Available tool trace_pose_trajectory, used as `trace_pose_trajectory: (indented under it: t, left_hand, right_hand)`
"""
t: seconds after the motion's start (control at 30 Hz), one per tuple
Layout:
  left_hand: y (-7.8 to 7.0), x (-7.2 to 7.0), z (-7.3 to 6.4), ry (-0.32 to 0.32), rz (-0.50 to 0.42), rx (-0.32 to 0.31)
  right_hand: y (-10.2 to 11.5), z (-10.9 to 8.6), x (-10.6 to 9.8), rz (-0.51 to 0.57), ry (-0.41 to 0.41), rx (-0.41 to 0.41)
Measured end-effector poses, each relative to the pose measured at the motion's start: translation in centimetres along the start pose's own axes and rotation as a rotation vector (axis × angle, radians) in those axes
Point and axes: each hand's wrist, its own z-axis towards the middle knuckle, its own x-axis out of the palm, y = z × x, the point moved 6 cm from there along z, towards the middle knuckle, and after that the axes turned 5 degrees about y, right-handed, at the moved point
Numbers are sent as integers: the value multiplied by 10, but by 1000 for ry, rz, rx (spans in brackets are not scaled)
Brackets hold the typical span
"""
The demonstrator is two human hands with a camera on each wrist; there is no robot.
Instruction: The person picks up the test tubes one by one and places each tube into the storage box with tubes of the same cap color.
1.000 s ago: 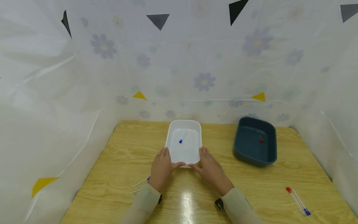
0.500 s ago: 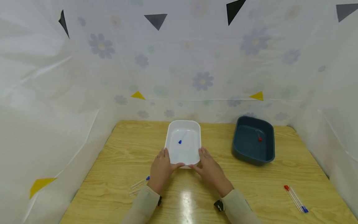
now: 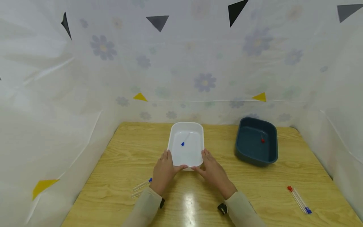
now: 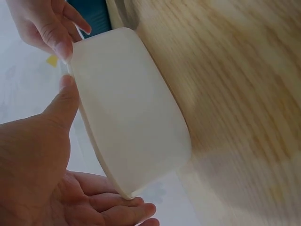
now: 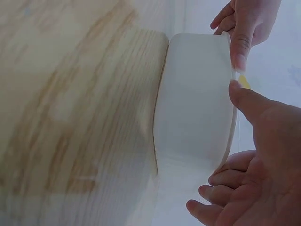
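A white plastic storage bin (image 3: 187, 154) with rounded corners sits at the middle of the table, seen from above in the head view. Inside it lies a thin clear stick with a blue end (image 3: 182, 144). My left hand (image 3: 163, 171) holds the bin's near left corner, thumb along the front rim and fingers on the side. At the near right corner my right hand (image 3: 214, 173) grips the bin the same way. The two thumbs almost meet at the front rim. Both wrist views show the bin's front wall (image 4: 127, 108) standing on the wood.
A dark blue bin (image 3: 255, 154) stands at the back right, with a red-ended stick (image 3: 262, 140) inside. Several thin sticks with red and blue ends (image 3: 300, 201) lie front right. Blue-ended clear sticks (image 3: 141, 186) lie beside my left wrist. Patterned white sheeting (image 3: 181, 63) encloses the wooden table (image 3: 119, 157).
The head view has shifted slightly. Both hands stay on the white bin, and it has not visibly moved on the table.
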Motion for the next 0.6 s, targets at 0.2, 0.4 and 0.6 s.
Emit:
trace_pose_trajectory:
  t: [0.2, 0.4, 0.6]
  left_hand:
    - [-3, -9, -2, -43, 5, 43]
    - [-5, -5, -2, -30, 0, 80]
    - [-21, -3, 2, 3, 34, 157]
  right_hand:
    - [-2, -2, 4, 39, 19, 12]
    - [-8, -4, 9, 121, -10, -32]
    - [-19, -15, -7, 142, -16, 59]
